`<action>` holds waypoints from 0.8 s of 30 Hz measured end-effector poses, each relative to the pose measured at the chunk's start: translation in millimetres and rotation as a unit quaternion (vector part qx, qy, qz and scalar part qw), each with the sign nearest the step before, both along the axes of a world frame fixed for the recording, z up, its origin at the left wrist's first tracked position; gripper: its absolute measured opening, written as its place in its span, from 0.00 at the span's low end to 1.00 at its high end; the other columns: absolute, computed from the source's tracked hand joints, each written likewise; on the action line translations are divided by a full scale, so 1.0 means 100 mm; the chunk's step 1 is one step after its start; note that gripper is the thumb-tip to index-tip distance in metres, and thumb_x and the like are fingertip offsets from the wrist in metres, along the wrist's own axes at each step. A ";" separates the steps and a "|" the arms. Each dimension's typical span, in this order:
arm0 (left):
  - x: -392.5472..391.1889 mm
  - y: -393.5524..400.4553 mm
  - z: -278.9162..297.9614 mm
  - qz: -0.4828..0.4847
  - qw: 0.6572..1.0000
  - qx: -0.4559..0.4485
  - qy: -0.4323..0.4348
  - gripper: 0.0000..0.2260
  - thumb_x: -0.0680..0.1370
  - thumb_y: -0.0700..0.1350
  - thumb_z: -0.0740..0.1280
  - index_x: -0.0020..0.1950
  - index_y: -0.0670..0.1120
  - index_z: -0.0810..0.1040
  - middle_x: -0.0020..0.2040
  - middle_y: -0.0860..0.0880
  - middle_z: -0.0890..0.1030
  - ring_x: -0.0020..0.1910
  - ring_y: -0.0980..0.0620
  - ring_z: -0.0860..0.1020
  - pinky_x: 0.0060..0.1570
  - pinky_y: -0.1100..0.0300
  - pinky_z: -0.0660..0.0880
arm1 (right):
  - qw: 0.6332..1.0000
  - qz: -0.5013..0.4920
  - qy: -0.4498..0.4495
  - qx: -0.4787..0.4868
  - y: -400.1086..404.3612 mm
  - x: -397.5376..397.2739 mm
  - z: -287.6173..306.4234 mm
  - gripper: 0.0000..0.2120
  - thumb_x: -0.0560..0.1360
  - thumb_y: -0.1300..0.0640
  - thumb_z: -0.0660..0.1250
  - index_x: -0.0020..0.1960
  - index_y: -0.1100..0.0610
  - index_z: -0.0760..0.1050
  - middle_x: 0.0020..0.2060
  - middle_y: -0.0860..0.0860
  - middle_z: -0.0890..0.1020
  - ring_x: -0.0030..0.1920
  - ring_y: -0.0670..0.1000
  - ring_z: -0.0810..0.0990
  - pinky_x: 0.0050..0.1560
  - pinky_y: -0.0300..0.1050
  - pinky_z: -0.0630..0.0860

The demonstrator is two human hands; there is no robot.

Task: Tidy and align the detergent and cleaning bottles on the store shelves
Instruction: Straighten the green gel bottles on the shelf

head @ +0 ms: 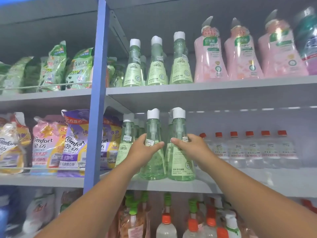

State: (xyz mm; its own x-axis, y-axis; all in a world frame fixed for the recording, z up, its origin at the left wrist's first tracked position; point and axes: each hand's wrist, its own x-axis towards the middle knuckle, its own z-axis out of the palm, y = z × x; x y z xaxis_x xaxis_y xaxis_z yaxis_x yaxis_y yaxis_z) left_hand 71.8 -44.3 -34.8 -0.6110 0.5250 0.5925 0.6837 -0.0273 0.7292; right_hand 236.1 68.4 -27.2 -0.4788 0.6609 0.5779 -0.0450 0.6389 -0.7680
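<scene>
Grey store shelving fills the view. Nearest, on the middle shelf (223,184) front edge, the left hand (145,152) wraps its grip round the middle green bottle (153,162), while the right hand (190,148) grips the right green bottle (181,162), likely to square both labels forward. Both stand upright, caps up. Behind them, more green bottles queue toward the back.

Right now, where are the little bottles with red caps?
In the head view, the red-capped clear bottles stand in a row on the middle shelf, right of the green bottle that the right hand holds.
</scene>
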 end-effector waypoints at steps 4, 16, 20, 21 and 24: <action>-0.18 0.03 0.17 0.052 0.992 -0.098 0.063 0.49 0.70 0.70 0.73 0.81 0.47 0.59 0.78 0.48 0.68 0.69 0.46 0.74 0.50 0.57 0.69 | 0.999 -0.003 -0.039 0.021 0.11 -0.07 0.02 0.12 0.74 0.37 0.73 0.50 0.43 0.77 0.45 0.41 0.84 0.44 0.43 0.83 0.38 0.40 0.75; -0.31 0.01 0.76 0.047 0.982 -0.130 0.129 0.17 0.77 0.56 0.71 0.57 0.52 0.67 0.46 0.53 0.76 0.45 0.50 0.80 0.43 0.55 0.77 | 0.994 -0.050 -0.078 0.057 0.22 -0.30 0.02 0.17 0.73 0.32 0.70 0.52 0.44 0.77 0.47 0.43 0.84 0.48 0.46 0.83 0.48 0.48 0.80; -0.41 0.05 0.81 0.050 0.981 -0.132 0.130 0.16 0.75 0.58 0.75 0.48 0.53 0.70 0.44 0.55 0.75 0.43 0.52 0.80 0.40 0.56 0.77 | 0.993 -0.040 -0.102 0.047 0.26 -0.23 0.25 0.20 0.73 0.30 0.68 0.52 0.45 0.74 0.46 0.42 0.80 0.47 0.46 0.81 0.49 0.47 0.80; -0.43 0.06 0.81 0.046 0.982 -0.127 0.129 0.16 0.74 0.58 0.76 0.51 0.53 0.72 0.47 0.54 0.76 0.45 0.51 0.80 0.42 0.55 0.78 | 0.997 -0.016 -0.074 0.029 0.26 -0.21 0.33 0.20 0.75 0.31 0.68 0.55 0.46 0.74 0.47 0.41 0.80 0.48 0.44 0.81 0.50 0.45 0.80; -0.43 0.14 0.73 0.055 0.987 -0.095 0.118 0.39 0.70 0.62 0.78 0.73 0.46 0.67 0.60 0.49 0.76 0.54 0.47 0.78 0.50 0.51 0.78 | 0.998 0.034 -0.058 -0.019 0.29 -0.23 0.46 0.19 0.78 0.41 0.70 0.62 0.52 0.79 0.56 0.48 0.84 0.54 0.48 0.83 0.59 0.49 0.81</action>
